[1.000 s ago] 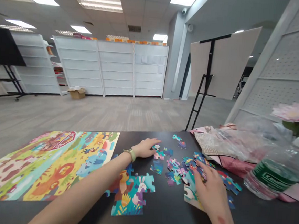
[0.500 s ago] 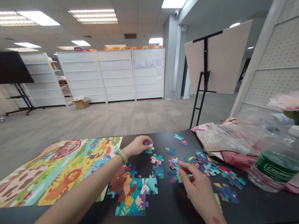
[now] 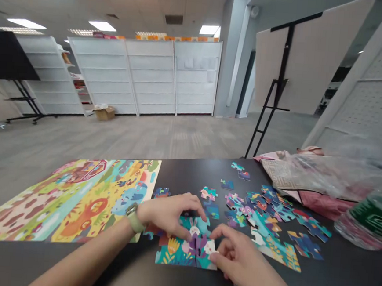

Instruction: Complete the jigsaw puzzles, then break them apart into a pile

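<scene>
Two hands are working at a partly joined jigsaw section (image 3: pixel 177 257) lying near the front edge of a black table (image 3: pixel 188 171).

Left hand (image 3: pixel 168 216): over the upper left of the section, a pale-strapped watch (image 3: pixel 133 218) on the wrist. Its fingers (image 3: pixel 191 207) are curved downward, with the tips at the teal pieces. Whether they grip a piece or only press on it cannot be told.

Right hand (image 3: pixel 238 257): at the right end of the section. Its fingers (image 3: pixel 219 234) are bent closed around a jigsaw piece with a white figure (image 3: pixel 209 249), pinching it against the section, not released.

Surroundings, taken from the section: a scatter of loose jigsaw pieces (image 3: pixel 265 208) lies to its right, some joined in small clusters. Further right, a larger joined cluster (image 3: pixel 277 251) lies on the table. To its left is a large printed puzzle picture (image 3: pixel 73 204) with a lion figure. Beyond the loose pieces are a patterned cloth (image 3: pixel 281 176) under a clear plastic bag (image 3: pixel 327 175). A water bottle (image 3: pixel 372 219) with a green label stands at far right, blurred. Well behind the section stand a black easel (image 3: pixel 274 88) and white shelving (image 3: pixel 150 76).
</scene>
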`<act>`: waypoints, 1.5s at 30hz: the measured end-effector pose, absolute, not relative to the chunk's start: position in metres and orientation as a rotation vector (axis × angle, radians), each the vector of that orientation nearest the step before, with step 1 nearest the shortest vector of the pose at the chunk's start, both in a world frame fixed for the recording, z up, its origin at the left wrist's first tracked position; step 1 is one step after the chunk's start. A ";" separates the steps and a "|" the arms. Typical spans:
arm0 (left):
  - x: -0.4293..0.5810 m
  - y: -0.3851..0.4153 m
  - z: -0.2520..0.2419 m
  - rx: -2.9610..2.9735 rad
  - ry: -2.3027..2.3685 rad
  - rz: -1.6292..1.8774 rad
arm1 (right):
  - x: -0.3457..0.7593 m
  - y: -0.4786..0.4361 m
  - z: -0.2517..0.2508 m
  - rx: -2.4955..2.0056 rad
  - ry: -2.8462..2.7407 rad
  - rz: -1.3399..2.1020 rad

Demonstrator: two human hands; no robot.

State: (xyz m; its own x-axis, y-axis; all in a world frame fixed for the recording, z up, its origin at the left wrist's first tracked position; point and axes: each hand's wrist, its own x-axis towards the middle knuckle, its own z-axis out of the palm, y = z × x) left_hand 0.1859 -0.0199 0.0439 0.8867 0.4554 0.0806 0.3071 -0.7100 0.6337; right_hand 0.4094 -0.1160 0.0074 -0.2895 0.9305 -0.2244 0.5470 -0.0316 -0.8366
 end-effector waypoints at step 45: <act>0.188 -0.022 0.018 2.531 0.828 0.298 | 0.428 -0.113 0.005 -1.697 -1.559 1.110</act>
State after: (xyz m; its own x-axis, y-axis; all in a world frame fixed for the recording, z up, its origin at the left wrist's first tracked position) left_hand 0.1878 -0.0219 0.0184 0.7954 0.6029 0.0616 0.5037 -0.7143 0.4859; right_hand 0.4285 -0.1131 0.0047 -0.0271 0.9810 -0.1919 0.5028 -0.1525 -0.8508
